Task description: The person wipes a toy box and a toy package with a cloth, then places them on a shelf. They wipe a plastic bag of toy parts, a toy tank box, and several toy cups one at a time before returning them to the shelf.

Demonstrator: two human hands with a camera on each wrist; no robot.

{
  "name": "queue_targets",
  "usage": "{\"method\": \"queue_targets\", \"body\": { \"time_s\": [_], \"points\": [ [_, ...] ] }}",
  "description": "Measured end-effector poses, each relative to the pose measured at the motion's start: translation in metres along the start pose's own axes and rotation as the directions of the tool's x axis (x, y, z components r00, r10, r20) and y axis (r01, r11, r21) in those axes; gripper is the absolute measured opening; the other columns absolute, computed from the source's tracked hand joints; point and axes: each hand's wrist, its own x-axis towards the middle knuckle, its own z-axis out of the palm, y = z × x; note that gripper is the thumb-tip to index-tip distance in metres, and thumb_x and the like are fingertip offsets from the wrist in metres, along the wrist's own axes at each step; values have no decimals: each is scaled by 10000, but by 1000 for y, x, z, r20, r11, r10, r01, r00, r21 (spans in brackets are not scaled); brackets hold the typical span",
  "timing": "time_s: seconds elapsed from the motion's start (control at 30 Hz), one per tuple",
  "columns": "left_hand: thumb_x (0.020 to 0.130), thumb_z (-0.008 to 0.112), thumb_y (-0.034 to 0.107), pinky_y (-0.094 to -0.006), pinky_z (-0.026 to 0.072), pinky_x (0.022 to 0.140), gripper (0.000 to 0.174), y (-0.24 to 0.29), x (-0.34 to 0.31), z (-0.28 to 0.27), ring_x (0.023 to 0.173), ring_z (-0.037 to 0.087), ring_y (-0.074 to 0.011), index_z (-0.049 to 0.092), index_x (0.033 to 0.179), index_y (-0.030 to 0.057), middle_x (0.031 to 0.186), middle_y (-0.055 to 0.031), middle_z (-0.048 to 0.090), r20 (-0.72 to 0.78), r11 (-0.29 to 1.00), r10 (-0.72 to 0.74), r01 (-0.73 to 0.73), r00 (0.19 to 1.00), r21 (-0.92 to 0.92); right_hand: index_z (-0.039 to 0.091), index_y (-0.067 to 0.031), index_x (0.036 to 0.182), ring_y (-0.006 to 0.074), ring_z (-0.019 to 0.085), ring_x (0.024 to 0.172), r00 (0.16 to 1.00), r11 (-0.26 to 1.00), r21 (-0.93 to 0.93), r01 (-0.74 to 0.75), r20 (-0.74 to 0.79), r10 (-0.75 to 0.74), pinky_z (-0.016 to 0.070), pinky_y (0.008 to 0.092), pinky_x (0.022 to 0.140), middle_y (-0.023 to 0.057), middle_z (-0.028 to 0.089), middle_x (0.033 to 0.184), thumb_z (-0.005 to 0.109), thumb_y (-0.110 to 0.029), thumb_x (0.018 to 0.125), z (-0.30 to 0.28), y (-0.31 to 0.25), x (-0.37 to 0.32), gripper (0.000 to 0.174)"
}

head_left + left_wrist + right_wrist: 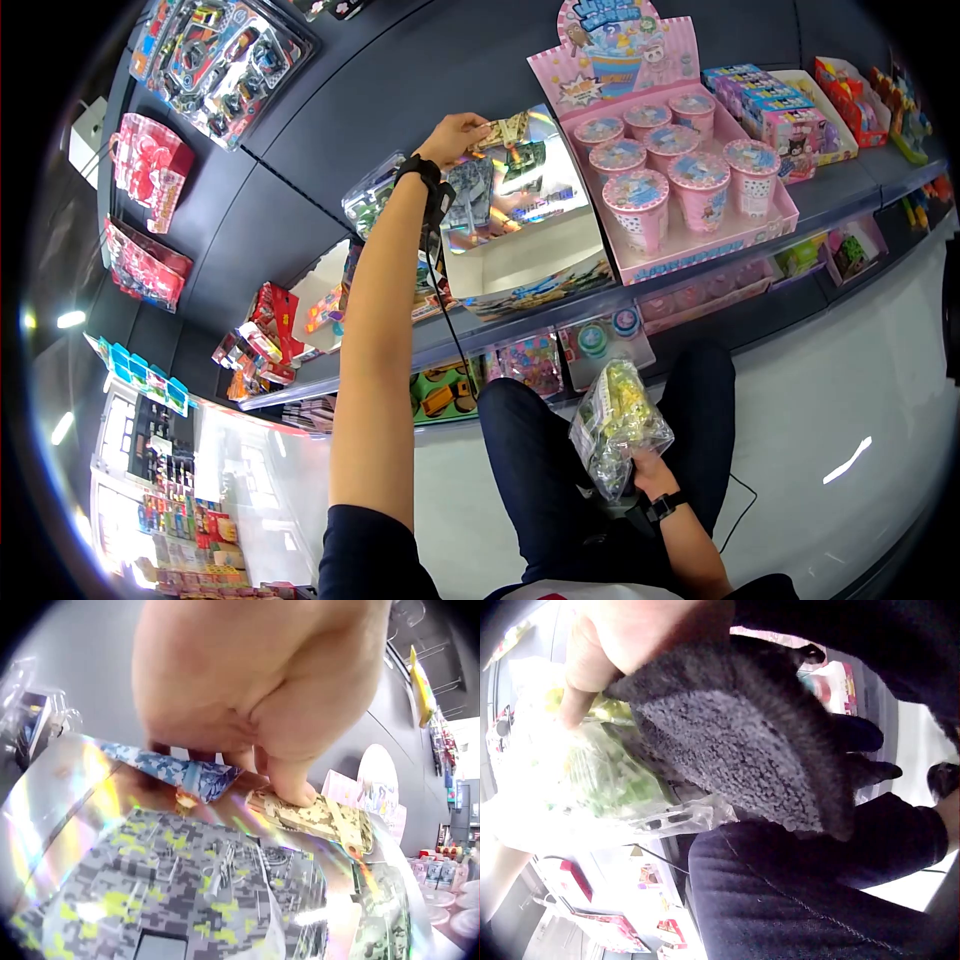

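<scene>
A dark grey shop shelf (300, 150) spreads before you above a glossy pale floor (800, 380). On it, an open display box with white interior and rainbow-sheened lid (540, 290) stands beside a pink cardboard tray (740, 237) of lidded cups (637, 198). Your left hand (452, 140) is at the lid's upper edge, its grip a narrow pinch on a flat, tan camouflage-patterned piece (307, 815); whether that is loose or part of the lid, you cannot tell. Its long axis runs rightward from your fingers, along that edge, so your left hand is much the nearer. Your right hand (655, 474) grips a clear plastic bag with yellow contents (620, 415) between your knees, well apart from the piece.
</scene>
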Motion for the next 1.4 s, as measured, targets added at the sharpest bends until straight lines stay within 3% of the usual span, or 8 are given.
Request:
{"method": "queue_targets", "body": {
  "time_s": [0.07, 0.17, 0.27, 0.47, 0.67, 0.83, 1.07, 1.4],
  "points": [
    [940, 587, 299, -263, 511, 630, 351, -20, 14, 3, 926, 647, -158, 574, 1201, 64, 1022, -81, 649, 79, 992, 56, -46, 995, -116, 514, -32, 1275, 249, 586, 1083, 1000, 1000, 29, -7, 22, 6, 480, 420, 950, 82, 603, 1189, 729, -47, 745, -3, 0, 2, 572],
    [859, 615, 217, -453, 405, 959, 486, 45, -42, 31, 1076, 579, -337, 485, 1296, 48, 1163, -145, 598, -8, 719, 266, -193, 964, 667, 510, -22, 1275, 254, 587, 1084, 999, 1000, 21, -19, -29, 19, 481, 421, 950, 88, 604, 1188, 736, -61, 743, -6, 2, 2, 579],
    [775, 633, 193, -390, 387, 954, 504, 77, -73, 69, 1152, 500, -297, 522, 1252, 73, 1206, -103, 549, 4, 356, 731, -387, 682, 850, 507, -20, 1277, 257, 587, 1085, 1000, 999, 30, -27, 14, 27, 482, 420, 951, 91, 605, 1190, 733, -64, 750, -11, 4, 8, 575],
    [743, 637, 134, -351, 381, 968, 181, 84, -82, 118, 1082, 508, -190, 586, 917, 134, 982, -11, 566, 723, -170, 461, -749, 514, 640, 506, -53, 1293, 247, 575, 1107, 998, 999, -24, -32, 54, 33, 473, 417, 968, 83, 594, 1215, 711, -32, 763, 14, -4, -3, 569],
    [785, 596, 161, -337, 329, 1025, 63, 29, -46, 161, 1004, 519, -138, 614, 832, 198, 914, 77, 579, 849, -563, 451, -650, 276, 510, 495, -68, 1308, 236, 564, 1125, 998, 999, -43, -4, 63, 7, 471, 405, 976, 70, 583, 1232, 720, -43, 766, 16, -9, -10, 588],
    [969, 422, 286, -445, 130, 1171, 319, 7, -33, 183, 1332, 342, -146, 594, 1235, 247, 1322, 93, 525, 759, -871, 28, -356, 651, 337, 491, -73, 1312, 228, 561, 1122, 998, 999, -38, 0, 55, 2, 464, 404, 981, 65, 582, 1230, 728, -55, 760, 10, -10, -11, 601],
    [978, 352, 319, -564, 50, 1155, 485, -13, -17, 183, 1416, 151, -143, 250, 1450, 274, 1502, 66, 234, 662, -962, 85, -112, 745, 250, 514, -67, 1287, 221, 551, 1130, 1000, 998, -59, 18, 26, -17, 449, 405, 993, 58, 587, 1226, 737, -56, 755, 13, -12, -10, 577],
    [947, 248, 550, -594, 44, 1144, 671, -42, -5, 184, 1444, 16, -217, 28, 1510, 259, 1574, 53, 18, 567, -944, -275, -330, 777, -5, 514, -63, 1284, 220, 555, 1122, 999, 996, -76, 36, 8, -36, 449, 397, 990, 63, 591, 1215, 708, -37, 761, 7, -7, -9, 558]
  ]
}}
